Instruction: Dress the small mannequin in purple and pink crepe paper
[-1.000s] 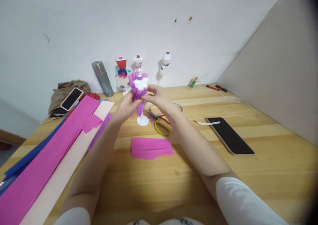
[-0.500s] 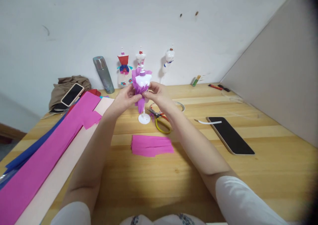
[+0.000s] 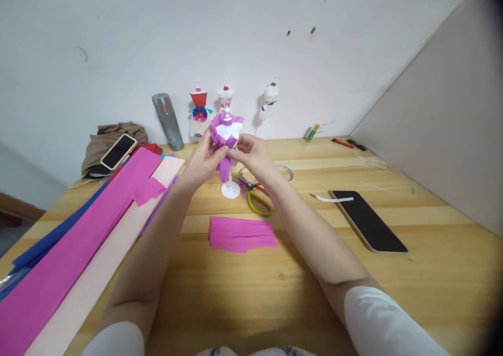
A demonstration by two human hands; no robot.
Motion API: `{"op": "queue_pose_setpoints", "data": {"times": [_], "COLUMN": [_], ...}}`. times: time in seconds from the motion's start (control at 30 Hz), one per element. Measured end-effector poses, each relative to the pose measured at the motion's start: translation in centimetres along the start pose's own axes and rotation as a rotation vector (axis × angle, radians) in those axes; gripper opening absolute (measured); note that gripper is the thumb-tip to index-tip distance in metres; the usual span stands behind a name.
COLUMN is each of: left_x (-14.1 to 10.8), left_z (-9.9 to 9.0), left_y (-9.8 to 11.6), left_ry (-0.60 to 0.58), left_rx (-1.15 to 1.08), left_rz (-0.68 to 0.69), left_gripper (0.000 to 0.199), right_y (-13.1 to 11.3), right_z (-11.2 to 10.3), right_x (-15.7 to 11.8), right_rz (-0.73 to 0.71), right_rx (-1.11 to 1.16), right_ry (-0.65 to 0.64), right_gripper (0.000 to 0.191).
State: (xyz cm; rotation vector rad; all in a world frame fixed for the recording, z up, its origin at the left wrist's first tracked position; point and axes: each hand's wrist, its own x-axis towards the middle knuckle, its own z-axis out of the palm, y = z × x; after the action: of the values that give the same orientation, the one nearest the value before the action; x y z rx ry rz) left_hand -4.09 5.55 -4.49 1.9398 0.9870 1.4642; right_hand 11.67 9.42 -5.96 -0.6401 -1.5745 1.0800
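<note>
A small white mannequin (image 3: 229, 130) on a round base stands upright on the wooden table, wrapped in purple crepe paper (image 3: 225, 170). Some of the paper flares behind its shoulders; a strip hangs below the waist. On its left side, my left hand (image 3: 205, 159) grips the gathered paper, thumb at the front. My right hand (image 3: 253, 154) pinches the paper at the waist from the other side, thumb meeting the left thumb. Fingers behind the figure are partly hidden. Scissors with yellow handles (image 3: 259, 205) lie beside the base. Nearer me is a folded pink crepe paper piece (image 3: 242, 234).
Behind stand a flask (image 3: 168, 122) and several other mannequins, one in a red top (image 3: 198, 99). Long paper sheets (image 3: 84, 240) and a phone (image 3: 119, 151) lie left. Another phone (image 3: 369, 222) with a white strip (image 3: 334, 200) lies right, and a glue stick (image 3: 313, 132) farther back.
The view has tilted up slightly, so things appear a little lower. Both hands stay at the mannequin's waist, with only a slight shift of the fingers on the purple paper.
</note>
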Motion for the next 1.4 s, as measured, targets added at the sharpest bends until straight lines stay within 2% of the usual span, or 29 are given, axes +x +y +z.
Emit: {"op": "queue_pose_setpoints", "data": {"times": [0.2,0.63,0.8,1.0,1.07,1.2,1.3,1.4], "left_x": [-0.1,0.1,0.0,0.6,0.7,0.5,0.2,0.1], "left_z": [0.2,0.3,0.0,-1.7,-2.3,-2.4,-1.8,-1.2], "left_y": [0.7,0.4,0.2,-1.4,-1.9,-1.9,-1.5,-1.2], "left_ry": [0.041,0.137,0.112,0.010,-0.051,-0.120,-0.071,-0.024], "left_rx": [-0.023,0.044,0.036,-0.070,-0.097,-0.075,-0.090,-0.129], "left_rz": [-0.008,0.112,0.093,0.052,0.007,-0.108,-0.127,-0.126], "left_gripper": [0.056,0.056,0.064,0.093,0.087,0.050,0.035,0.031], "right_y": [-0.4,-0.4,-0.4,-0.3,-0.2,-0.2,-0.2,-0.1], "right_z": [0.2,0.4,0.4,0.4,0.4,0.3,0.3,0.4], "right_x": [-0.2,-0.3,-0.2,-0.2,-0.2,-0.2,-0.2,-0.2], "right_rz": [0.008,0.034,0.024,0.034,0.044,0.034,0.040,0.045], "right_rx": [0.012,0.035,0.013,0.001,-0.009,0.012,0.002,-0.010], "right_ry": [-0.025,-0.046,-0.050,-0.035,-0.037,-0.028,-0.002,0.030], "right_gripper": [0.037,0.029,0.028,0.026,0.026,0.026,0.024,0.022]}}
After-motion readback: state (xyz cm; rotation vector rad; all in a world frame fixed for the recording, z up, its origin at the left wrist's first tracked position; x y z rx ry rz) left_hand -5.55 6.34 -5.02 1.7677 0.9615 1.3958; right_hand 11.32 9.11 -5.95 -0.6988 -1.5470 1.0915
